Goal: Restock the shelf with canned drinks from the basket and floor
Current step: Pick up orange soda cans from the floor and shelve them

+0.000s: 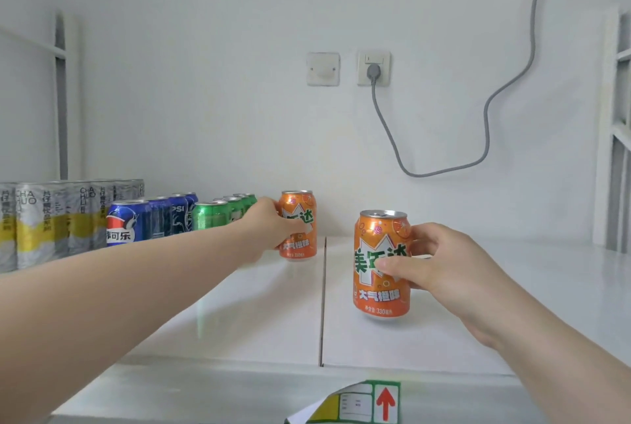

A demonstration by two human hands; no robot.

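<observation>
Curling left hand (273, 222) fingers round the far can (303, 205), I wrap right hand (456, 268) fingers round the near can (379, 239), at its four o'clock.

Orange can (375, 290) reads 330; grey cans (51, 222) perhaps CHAHUO.

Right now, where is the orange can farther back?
In the head view, the far orange can is near the middle of the white shelf, held by the left hand, just right of the green cans.
</observation>
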